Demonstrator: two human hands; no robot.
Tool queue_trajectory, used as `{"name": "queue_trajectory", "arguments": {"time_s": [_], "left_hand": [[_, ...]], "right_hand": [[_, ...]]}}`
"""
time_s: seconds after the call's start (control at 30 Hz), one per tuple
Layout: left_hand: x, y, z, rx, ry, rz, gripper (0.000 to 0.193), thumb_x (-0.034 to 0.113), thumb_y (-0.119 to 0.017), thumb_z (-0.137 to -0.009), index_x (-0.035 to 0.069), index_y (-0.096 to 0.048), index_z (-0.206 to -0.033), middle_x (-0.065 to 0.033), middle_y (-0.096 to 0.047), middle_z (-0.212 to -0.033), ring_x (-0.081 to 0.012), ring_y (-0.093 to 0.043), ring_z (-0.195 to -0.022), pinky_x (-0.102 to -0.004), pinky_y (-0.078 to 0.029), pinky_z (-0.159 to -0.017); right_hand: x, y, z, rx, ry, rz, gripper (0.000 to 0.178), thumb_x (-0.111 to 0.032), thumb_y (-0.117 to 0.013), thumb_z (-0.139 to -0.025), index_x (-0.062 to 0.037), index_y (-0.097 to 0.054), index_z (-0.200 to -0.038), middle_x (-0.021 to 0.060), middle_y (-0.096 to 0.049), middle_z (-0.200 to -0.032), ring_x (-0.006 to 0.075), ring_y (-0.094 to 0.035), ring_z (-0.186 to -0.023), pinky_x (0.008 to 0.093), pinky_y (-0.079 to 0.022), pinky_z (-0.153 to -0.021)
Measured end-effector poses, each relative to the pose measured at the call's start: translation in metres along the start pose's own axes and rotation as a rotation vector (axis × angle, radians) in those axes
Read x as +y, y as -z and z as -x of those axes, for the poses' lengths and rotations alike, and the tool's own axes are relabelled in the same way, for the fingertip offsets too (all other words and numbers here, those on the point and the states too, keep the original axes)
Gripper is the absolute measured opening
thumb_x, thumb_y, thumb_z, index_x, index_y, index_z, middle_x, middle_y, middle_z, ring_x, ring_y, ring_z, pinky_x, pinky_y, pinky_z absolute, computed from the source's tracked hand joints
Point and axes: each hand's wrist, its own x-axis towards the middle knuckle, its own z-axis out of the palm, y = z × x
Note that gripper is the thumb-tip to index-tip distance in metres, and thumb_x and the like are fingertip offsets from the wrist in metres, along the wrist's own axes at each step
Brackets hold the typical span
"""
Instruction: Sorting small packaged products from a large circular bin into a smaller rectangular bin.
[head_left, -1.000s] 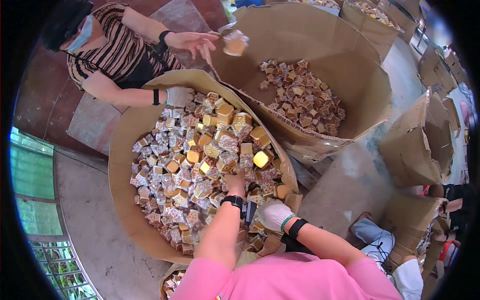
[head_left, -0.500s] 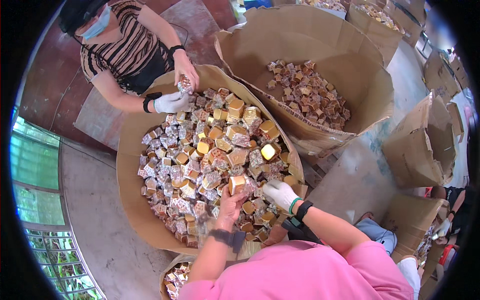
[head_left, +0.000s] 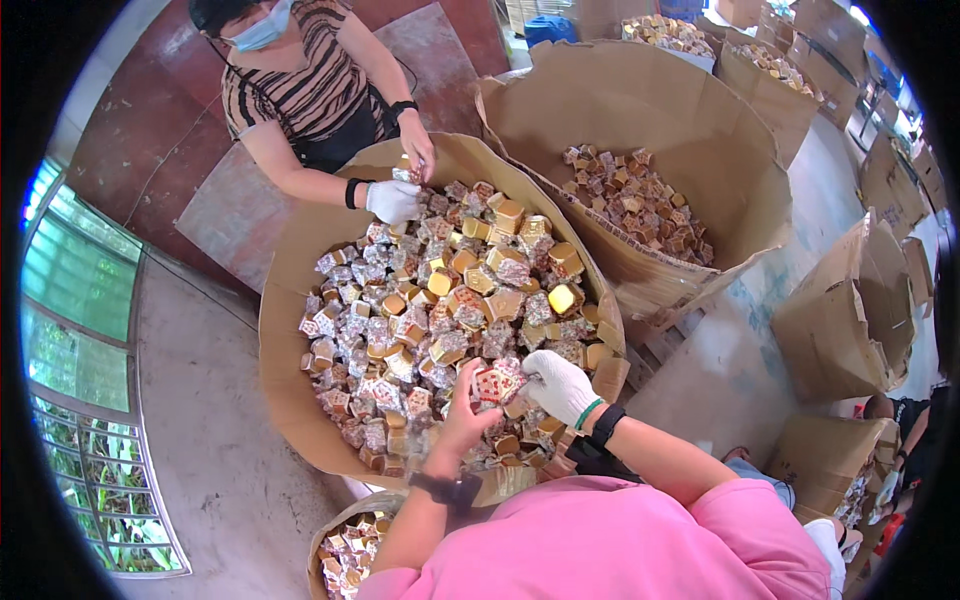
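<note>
Above a big cardboard bin [head_left: 285,400] heaped with small gold-topped boxes [head_left: 440,283] in clear wrap, my two hands meet at one piece. My bare left hand [head_left: 460,420] is closed around a small red-and-white patterned box [head_left: 488,387], thumb and fingers on its sides. Crumpled clear wrap [head_left: 511,368] covers its right end. There my right hand [head_left: 562,388], in a white glove, has its fingers closed at the wrap; the fingertips are partly hidden. Dark bands are on both my wrists.
Across the bin, a masked person [head_left: 310,90] handles another wrapped piece with one gloved hand [head_left: 394,201]. A second large carton [head_left: 640,90] holds a smaller pile. A smaller box [head_left: 325,535] of pieces stands at lower left, and an open carton [head_left: 830,320] at right.
The box in my left hand has turned from its gold side to its red-and-white patterned face. My right hand has come up to it. The whole view has shifted slightly.
</note>
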Motion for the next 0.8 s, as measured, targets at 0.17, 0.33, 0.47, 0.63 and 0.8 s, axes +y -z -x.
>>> {"name": "queue_trajectory", "arguments": {"time_s": [0.17, 0.33, 0.47, 0.63, 0.8], "left_hand": [[-0.012, 0.011, -0.004, 0.074, 0.201, 0.364, 0.057, 0.041, -0.058, -0.084, 0.006, -0.039, -0.124, -0.0075, -0.055, -0.108, -0.0185, -0.058, -0.094, -0.0360, -0.049, -0.081], [-0.029, 0.010, -0.003, 0.116, 0.437, 0.616, 0.033, 0.035, -0.050, -0.089, 0.007, -0.052, -0.106, -0.0036, -0.061, -0.096, -0.0155, -0.061, -0.083, -0.0321, -0.051, -0.069], [-0.026, 0.000, 0.000, 0.255, 0.317, 0.615, 0.027, 0.035, -0.052, -0.089, 0.009, -0.053, -0.096, -0.0018, -0.060, -0.083, -0.0111, -0.059, -0.069, -0.0248, -0.049, -0.057], [-0.030, 0.008, 0.001, 0.300, 0.185, 0.489, 0.016, 0.018, -0.048, -0.086, 0.007, -0.055, -0.095, 0.0013, -0.054, -0.071, -0.0083, -0.055, -0.061, -0.0227, -0.046, -0.052], [-0.005, -0.004, -0.007, 0.192, 0.164, 0.323, 0.023, 0.019, -0.043, -0.086, 0.004, -0.051, -0.102, -0.0045, -0.058, -0.074, -0.0129, -0.057, -0.060, -0.0260, -0.048, -0.052]], "right_hand": [[-0.019, 0.002, -0.002, -0.129, 0.107, 0.122, 0.024, -0.013, -0.065, -0.069, -0.0049, -0.055, -0.089, 0.0154, -0.056, -0.084, 0.0347, -0.055, -0.082, 0.0407, -0.045, -0.071], [-0.021, 0.002, 0.005, -0.192, 0.013, 0.109, 0.023, -0.015, -0.065, -0.069, -0.0054, -0.056, -0.088, 0.0161, -0.056, -0.083, 0.0356, -0.055, -0.083, 0.0406, -0.045, -0.071], [-0.008, -0.003, 0.008, -0.188, -0.533, -0.648, 0.025, -0.028, -0.063, -0.079, -0.0046, -0.056, -0.084, 0.0062, -0.056, -0.074, 0.0210, -0.057, -0.070, 0.0313, -0.046, -0.063], [-0.010, 0.025, 0.002, -0.478, -1.078, -0.894, 0.044, -0.051, -0.051, -0.084, -0.0096, -0.052, -0.069, 0.0004, -0.049, -0.057, 0.0121, -0.046, -0.045, 0.0254, -0.037, -0.042], [-0.039, 0.009, 0.009, -0.460, -1.020, -0.767, 0.050, -0.060, -0.056, -0.076, -0.0100, -0.057, -0.071, -0.0020, -0.048, -0.056, 0.0102, -0.043, -0.041, 0.0237, -0.033, -0.036]]}}
